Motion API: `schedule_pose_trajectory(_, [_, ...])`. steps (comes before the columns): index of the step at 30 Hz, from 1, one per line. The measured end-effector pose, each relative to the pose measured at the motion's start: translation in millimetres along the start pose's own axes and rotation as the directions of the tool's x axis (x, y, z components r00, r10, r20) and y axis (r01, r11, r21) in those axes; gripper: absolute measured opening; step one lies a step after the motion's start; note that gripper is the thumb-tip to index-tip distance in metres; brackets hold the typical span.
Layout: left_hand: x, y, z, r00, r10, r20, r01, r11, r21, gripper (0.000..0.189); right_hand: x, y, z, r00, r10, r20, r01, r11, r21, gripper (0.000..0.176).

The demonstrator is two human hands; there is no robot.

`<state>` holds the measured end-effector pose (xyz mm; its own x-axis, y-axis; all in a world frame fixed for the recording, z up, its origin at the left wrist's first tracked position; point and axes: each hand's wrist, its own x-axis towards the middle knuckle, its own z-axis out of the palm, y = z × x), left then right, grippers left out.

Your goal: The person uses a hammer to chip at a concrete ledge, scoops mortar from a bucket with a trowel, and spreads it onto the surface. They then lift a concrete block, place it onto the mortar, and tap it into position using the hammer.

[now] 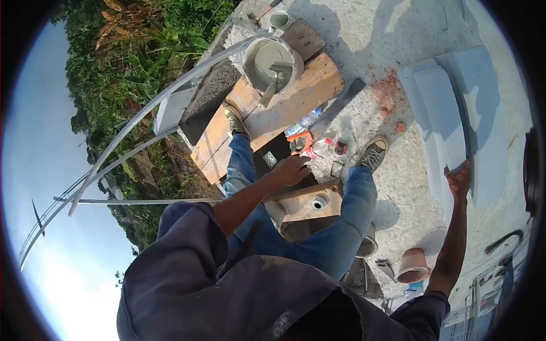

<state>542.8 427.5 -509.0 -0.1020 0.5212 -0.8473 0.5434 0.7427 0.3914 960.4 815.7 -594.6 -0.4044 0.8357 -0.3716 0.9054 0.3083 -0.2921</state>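
My left hand point(290, 170) hangs above the opening between my legs, fingers curled together; whether anything is inside is hidden. Just beyond it lie an orange-handled tool point(299, 142), a plastic bottle point(323, 146) and a red and black tape measure point(340, 148). At the right, my right hand point(458, 178) grips the near end of a pale grey block point(446, 122), which stands among other pale blocks point(483, 91). A bucket of wet mortar point(273, 63) with a trowel point(269, 94) in it stands on the wooden boards point(310, 91).
My feet straddle an opening in the concrete floor point(364, 51). A white pipe end point(319, 203) shows by a board. Buckets point(413, 266) stand near my right arm. Metal rails point(142, 108) and plants point(131, 68) are at the left; a cup point(279, 20) is at the top.
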Motion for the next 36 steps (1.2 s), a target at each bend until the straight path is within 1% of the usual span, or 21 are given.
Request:
schedule_pose_trajectory(1, [-31,-44,7,0.993,-0.070,-0.091,0.069,0.997,-0.017,0.047,5,7,0,0.999,-0.007,0.046,0.004,0.998,0.055,0.085])
schedule_pose_trajectory(2, [-60,-76,5,0.973,-0.180,-0.147,0.187,0.982,0.031,0.046,3,17,7,0.999,-0.034,0.004,0.035,0.999,-0.014,0.082])
schedule_pose_trajectory(3, [-86,-118,11,0.932,-0.263,-0.250,0.261,0.964,-0.041,0.048,4,19,12,0.997,-0.069,-0.042,0.065,0.995,-0.077,0.079])
schedule_pose_trajectory(5, [-136,-167,7,0.827,-0.334,-0.453,0.351,0.935,-0.050,0.046,-13,-44,-6,0.995,0.103,-0.006,-0.103,0.989,-0.101,0.077])
schedule_pose_trajectory(7, [-176,-199,7,0.724,-0.389,-0.570,0.380,0.914,-0.141,0.053,-37,-73,-14,0.993,0.100,0.069,-0.096,0.993,-0.062,0.079])
schedule_pose_trajectory(9, [-194,-215,13,0.701,-0.477,-0.530,0.405,0.878,-0.254,0.063,-56,-95,-31,0.992,0.030,0.124,-0.037,0.998,0.055,0.082])
schedule_pose_trajectory(11, [-200,-220,22,0.670,-0.560,-0.488,0.420,0.828,-0.373,0.072,-86,-140,-54,0.974,0.114,0.196,-0.136,0.986,0.099,0.072])
schedule_pose_trajectory(12, [-199,-214,22,0.672,-0.634,-0.384,0.480,0.767,-0.426,0.082,-104,-153,-60,0.983,0.055,0.174,-0.071,0.994,0.085,0.072])
schedule_pose_trajectory(13, [-199,-207,19,0.667,-0.693,-0.272,0.537,0.701,-0.469,0.092,-121,-186,-75,0.977,0.040,0.207,-0.080,0.979,0.189,0.073])
schedule_pose_trajectory(14, [-200,-204,14,0.671,-0.694,-0.261,0.585,0.711,-0.390,0.097,-134,-211,-86,0.970,0.060,0.237,-0.086,0.991,0.104,0.075])
schedule_pose_trajectory(17, [-209,-209,-32,0.635,-0.739,-0.223,0.652,0.669,-0.357,0.093,-173,-304,-117,0.956,-0.008,0.293,-0.030,0.991,0.127,0.076])
schedule_pose_trajectory(19, [-224,-235,-66,0.625,-0.749,-0.221,0.610,0.645,-0.461,0.089,-193,-370,-133,0.943,0.012,0.333,-0.050,0.993,0.104,0.077])
schedule_pose_trajectory(20, [-230,-252,-81,0.606,-0.761,-0.231,0.580,0.621,-0.526,0.085,-202,-400,-138,0.951,-0.060,0.303,0.055,0.998,0.023,0.079])
schedule_pose_trajectory(21, [-233,-270,-95,0.611,-0.757,-0.232,0.545,0.615,-0.569,0.085,-209,-436,-144,0.945,-0.038,0.324,0.012,0.997,0.082,0.081])
schedule_pose_trajectory(23, [-244,-310,-124,0.653,-0.728,-0.210,0.461,0.601,-0.653,0.081,-223,-510,-154,0.939,-0.091,0.331,0.058,0.993,0.107,0.081])
schedule_pose_trajectory(26, [-257,-354,-159,0.724,-0.670,-0.161,0.402,0.600,-0.692,0.079,-240,-627,-164,0.933,-0.159,0.322,0.189,0.980,-0.064,0.082])
schedule_pose_trajectory(27, [-257,-371,-160,0.733,-0.660,-0.161,0.382,0.596,-0.706,0.079,-244,-668,-163,0.936,-0.165,0.310,0.200,0.976,-0.085,0.082])
schedule_pose_trajectory(29, [-256,-386,-157,0.779,-0.608,-0.151,0.363,0.635,-0.682,0.078,-240,-747,-164,0.942,-0.039,0.334,0.157,0.930,-0.333,0.082])
schedule_pose_trajectory(30, [-259,-390,-160,0.801,-0.592,-0.085,0.379,0.612,-0.694,0.077,-236,-774,-161,0.915,-0.197,0.353,0.297,0.920,-0.255,0.083])
schedule_pose_trajectory(33, [-266,-393,-161,0.814,-0.580,-0.042,0.385,0.592,-0.708,0.074,-217,-864,-146,0.892,-0.219,0.396,0.363,0.869,-0.336,0.081])
schedule_pose_trajectory(36, [-276,-395,-164,0.820,-0.571,0.015,0.417,0.580,-0.700,0.072,-186,-933,-123,0.840,-0.350,0.414,0.487,0.822,-0.295,0.079])
